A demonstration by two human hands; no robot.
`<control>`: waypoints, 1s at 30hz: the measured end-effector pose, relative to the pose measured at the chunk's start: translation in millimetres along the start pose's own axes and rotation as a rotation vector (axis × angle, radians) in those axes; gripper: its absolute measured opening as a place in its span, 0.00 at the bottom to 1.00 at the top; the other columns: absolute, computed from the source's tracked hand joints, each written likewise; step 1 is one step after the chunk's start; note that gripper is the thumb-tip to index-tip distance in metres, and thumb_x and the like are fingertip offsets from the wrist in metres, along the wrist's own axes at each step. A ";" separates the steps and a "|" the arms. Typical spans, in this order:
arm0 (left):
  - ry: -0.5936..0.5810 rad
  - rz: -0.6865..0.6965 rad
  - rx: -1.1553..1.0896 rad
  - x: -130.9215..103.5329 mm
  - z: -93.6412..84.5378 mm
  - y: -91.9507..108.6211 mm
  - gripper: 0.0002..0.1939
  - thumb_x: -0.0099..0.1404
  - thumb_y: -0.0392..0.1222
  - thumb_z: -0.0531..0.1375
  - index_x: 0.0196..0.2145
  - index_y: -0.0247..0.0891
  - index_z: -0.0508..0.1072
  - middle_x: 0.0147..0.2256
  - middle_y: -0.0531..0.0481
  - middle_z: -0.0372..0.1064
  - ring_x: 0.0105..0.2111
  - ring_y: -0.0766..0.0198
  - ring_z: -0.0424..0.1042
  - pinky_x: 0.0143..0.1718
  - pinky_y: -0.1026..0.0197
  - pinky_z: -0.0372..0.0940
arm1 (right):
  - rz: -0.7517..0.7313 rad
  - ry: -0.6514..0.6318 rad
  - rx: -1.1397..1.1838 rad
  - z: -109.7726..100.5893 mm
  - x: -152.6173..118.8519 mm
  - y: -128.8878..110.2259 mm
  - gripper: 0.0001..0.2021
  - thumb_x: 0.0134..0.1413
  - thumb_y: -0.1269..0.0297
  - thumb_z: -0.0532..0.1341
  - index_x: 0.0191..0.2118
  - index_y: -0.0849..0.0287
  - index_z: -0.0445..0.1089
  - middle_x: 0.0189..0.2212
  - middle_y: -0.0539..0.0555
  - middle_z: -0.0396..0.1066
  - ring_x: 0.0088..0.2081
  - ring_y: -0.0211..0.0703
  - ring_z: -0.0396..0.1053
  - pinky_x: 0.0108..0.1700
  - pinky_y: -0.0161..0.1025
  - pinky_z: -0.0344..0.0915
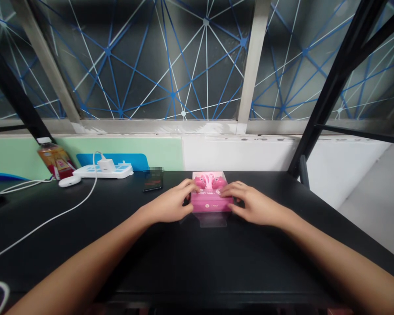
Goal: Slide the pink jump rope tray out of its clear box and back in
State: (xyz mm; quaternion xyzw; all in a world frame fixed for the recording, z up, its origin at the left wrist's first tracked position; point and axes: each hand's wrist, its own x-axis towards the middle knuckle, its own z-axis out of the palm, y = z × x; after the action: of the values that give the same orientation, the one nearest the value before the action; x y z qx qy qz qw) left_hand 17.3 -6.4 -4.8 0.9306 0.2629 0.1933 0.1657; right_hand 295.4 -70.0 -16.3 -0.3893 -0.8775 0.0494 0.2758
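A small pink box (pixel 212 206) sits on the black table in front of me, its front face printed with white marks. In its pale-lined back part show rounded deep-pink pieces (pixel 219 182) with lighter pink, cord-like strands between them; their kind is unclear. My left hand (pixel 176 202) grips the box's left side, fingertips on the top and thumb at the front corner. On the right side, my right hand (pixel 249 202) has its fingers over the top edge and its thumb by the front corner. A clear flap-like sheet or reflection (pixel 213 220) shows just before the box.
A dark phone (pixel 153 179) lies left of the box. Farther left are a white power strip (pixel 120 171) with a charger (pixel 106 164), a white cable (pixel 68 206), a white oval device (pixel 70 181) and a drink bottle (pixel 55 158). Black frame posts (pixel 325 96) flank the table.
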 end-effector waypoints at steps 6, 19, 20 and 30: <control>0.028 0.004 -0.018 2.4 -0.6 4.6 0.13 0.69 0.46 0.53 0.49 0.44 0.69 0.48 0.46 0.64 0.39 0.61 0.69 0.42 0.57 0.67 | 0.000 0.078 -0.122 5.2 4.2 -2.2 0.09 0.63 0.68 0.56 0.45 0.56 0.72 0.40 0.56 0.75 0.44 0.48 0.69 0.46 0.47 0.67; 0.020 -0.027 -0.023 1.6 -5.4 7.1 0.14 0.72 0.50 0.49 0.44 0.44 0.71 0.48 0.48 0.64 0.43 0.60 0.69 0.45 0.56 0.65 | 0.103 -0.067 -0.049 -4.9 0.0 -16.5 0.34 0.47 0.54 0.69 0.60 0.53 0.61 0.55 0.58 0.65 0.54 0.53 0.63 0.53 0.50 0.65; 0.021 -0.036 -0.023 2.2 -4.8 5.9 0.13 0.71 0.50 0.51 0.44 0.44 0.71 0.49 0.47 0.64 0.41 0.61 0.70 0.43 0.57 0.66 | 0.083 -0.082 -0.085 -4.8 -0.2 -18.6 0.38 0.45 0.51 0.70 0.61 0.54 0.60 0.56 0.59 0.64 0.55 0.55 0.62 0.54 0.52 0.64; 0.156 -0.100 0.148 8.7 1.6 -0.4 0.11 0.64 0.51 0.59 0.42 0.46 0.73 0.45 0.52 0.69 0.30 0.66 0.69 0.34 0.60 0.66 | -0.176 -0.282 -0.101 1.8 0.4 -59.6 0.10 0.60 0.70 0.55 0.34 0.58 0.74 0.31 0.53 0.73 0.34 0.43 0.70 0.37 0.40 0.65</control>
State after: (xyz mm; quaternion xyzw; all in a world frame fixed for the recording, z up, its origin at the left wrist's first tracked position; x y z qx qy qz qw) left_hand 24.8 -1.6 -4.0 0.9082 0.3345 0.2366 0.0851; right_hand 255.1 -110.7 0.4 -0.3135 -0.9396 0.0349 0.1331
